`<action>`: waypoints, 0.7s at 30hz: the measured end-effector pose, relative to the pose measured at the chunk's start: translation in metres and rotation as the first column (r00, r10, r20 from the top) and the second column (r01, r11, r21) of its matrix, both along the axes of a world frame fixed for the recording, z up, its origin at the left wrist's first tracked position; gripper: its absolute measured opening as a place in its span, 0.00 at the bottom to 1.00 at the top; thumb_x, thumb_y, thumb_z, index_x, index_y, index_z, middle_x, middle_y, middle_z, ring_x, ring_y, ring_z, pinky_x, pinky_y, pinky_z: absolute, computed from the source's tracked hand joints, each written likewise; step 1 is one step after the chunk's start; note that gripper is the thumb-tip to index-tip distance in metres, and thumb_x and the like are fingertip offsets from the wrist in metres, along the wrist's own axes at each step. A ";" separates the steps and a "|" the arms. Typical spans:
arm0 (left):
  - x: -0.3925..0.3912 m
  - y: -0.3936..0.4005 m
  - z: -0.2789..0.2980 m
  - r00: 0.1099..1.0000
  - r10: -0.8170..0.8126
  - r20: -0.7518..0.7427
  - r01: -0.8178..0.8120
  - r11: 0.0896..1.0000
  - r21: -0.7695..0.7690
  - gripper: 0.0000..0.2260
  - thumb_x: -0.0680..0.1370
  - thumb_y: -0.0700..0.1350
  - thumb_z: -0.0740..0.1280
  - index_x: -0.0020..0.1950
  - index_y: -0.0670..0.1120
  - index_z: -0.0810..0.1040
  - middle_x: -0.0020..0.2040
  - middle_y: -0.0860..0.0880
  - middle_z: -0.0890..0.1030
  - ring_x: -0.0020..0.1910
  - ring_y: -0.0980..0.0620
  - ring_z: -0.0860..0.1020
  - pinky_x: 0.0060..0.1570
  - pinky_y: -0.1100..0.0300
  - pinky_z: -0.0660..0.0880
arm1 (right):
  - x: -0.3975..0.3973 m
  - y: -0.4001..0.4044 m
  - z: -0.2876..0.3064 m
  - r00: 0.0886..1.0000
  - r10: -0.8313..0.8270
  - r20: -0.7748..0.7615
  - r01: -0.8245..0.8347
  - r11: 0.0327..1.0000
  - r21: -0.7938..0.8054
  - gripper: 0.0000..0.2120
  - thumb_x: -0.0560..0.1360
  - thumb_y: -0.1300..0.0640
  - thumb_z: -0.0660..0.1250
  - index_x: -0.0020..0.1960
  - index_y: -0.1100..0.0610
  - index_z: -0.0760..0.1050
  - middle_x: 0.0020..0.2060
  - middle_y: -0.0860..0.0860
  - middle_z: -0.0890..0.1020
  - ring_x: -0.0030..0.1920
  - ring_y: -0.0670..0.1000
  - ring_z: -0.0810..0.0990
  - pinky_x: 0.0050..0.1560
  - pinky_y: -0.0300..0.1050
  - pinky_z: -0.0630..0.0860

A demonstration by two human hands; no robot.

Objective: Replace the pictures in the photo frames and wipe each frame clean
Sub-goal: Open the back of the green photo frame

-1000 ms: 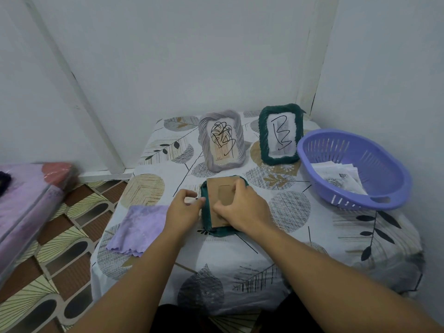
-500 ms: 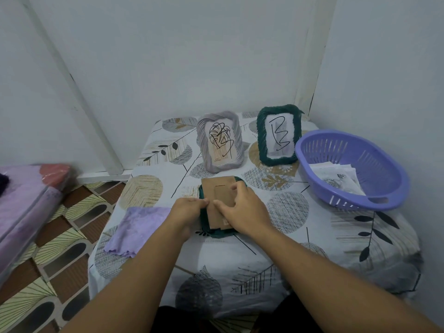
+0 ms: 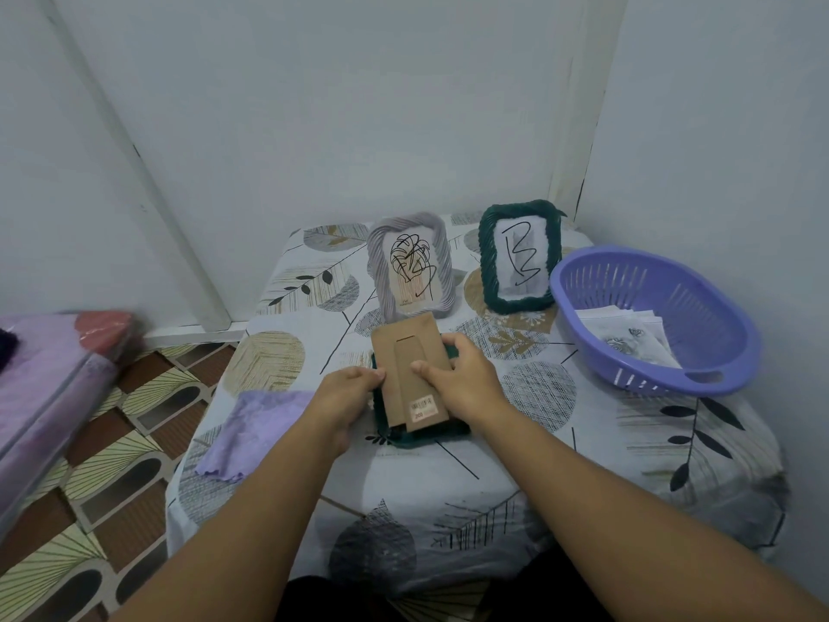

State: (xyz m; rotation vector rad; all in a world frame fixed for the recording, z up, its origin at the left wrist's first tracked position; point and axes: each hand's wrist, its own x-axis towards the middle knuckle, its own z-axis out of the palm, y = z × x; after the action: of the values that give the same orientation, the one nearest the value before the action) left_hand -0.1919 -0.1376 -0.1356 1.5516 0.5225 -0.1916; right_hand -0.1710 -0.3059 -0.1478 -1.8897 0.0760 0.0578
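Green frame face-down, tabletop centre. Cardboard backing partly raised off it. Right hand fingers curled round backing's right edge; left hand fingers pinch its left edge.

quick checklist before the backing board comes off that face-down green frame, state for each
1. Green frame lies face-down on the table: ok.
2. Left hand steadies the frame's left edge: ok.
3. Right hand grips the cardboard backing: ok.
4. Backing freed from the frame all round: cannot tell, the hands cover its edges.
5. Replacement pictures ready in the purple basket: ok.
6. Purple cloth within reach beside the left hand: ok.
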 end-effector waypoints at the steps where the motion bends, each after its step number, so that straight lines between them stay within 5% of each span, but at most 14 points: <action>1: 0.001 0.001 -0.005 0.999 0.018 0.030 -0.020 0.999 0.050 0.05 0.84 0.43 0.67 0.50 0.43 0.78 0.48 0.42 0.82 0.39 0.47 0.79 0.34 0.57 0.78 | 0.001 -0.001 0.001 1.000 -0.004 0.004 0.003 1.000 0.021 0.18 0.75 0.50 0.76 0.60 0.46 0.72 0.53 0.47 0.84 0.50 0.51 0.84 0.54 0.57 0.83; 5: 0.002 0.003 -0.022 0.992 0.073 0.103 -0.100 0.952 0.289 0.08 0.82 0.45 0.69 0.59 0.47 0.74 0.52 0.42 0.81 0.43 0.47 0.76 0.40 0.56 0.73 | 0.004 -0.011 0.003 0.999 -0.050 0.002 0.050 0.997 0.067 0.13 0.79 0.50 0.72 0.59 0.43 0.70 0.52 0.48 0.84 0.48 0.52 0.85 0.49 0.55 0.84; 13: 0.007 0.004 -0.028 0.995 -0.022 0.093 -0.041 0.783 0.620 0.04 0.78 0.44 0.72 0.47 0.45 0.80 0.40 0.51 0.81 0.39 0.49 0.80 0.36 0.59 0.74 | 0.013 -0.046 0.005 0.986 -0.166 -0.025 0.168 0.968 0.188 0.14 0.78 0.53 0.72 0.59 0.42 0.72 0.54 0.48 0.84 0.49 0.53 0.86 0.51 0.59 0.84; 21: 0.005 0.004 -0.028 0.993 -0.003 0.119 -0.069 0.801 0.594 0.05 0.76 0.42 0.73 0.42 0.45 0.80 0.40 0.45 0.85 0.43 0.40 0.85 0.44 0.49 0.83 | 0.016 -0.084 0.002 0.966 -0.257 -0.015 0.258 0.963 0.074 0.11 0.79 0.53 0.71 0.57 0.41 0.73 0.49 0.45 0.84 0.49 0.53 0.85 0.53 0.59 0.83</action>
State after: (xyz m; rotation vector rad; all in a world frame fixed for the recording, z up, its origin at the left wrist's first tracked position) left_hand -0.1871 -0.1336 -0.1638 2.1574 0.5478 0.1088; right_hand -0.1554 -0.3902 -0.1461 -1.7902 0.3188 -0.1103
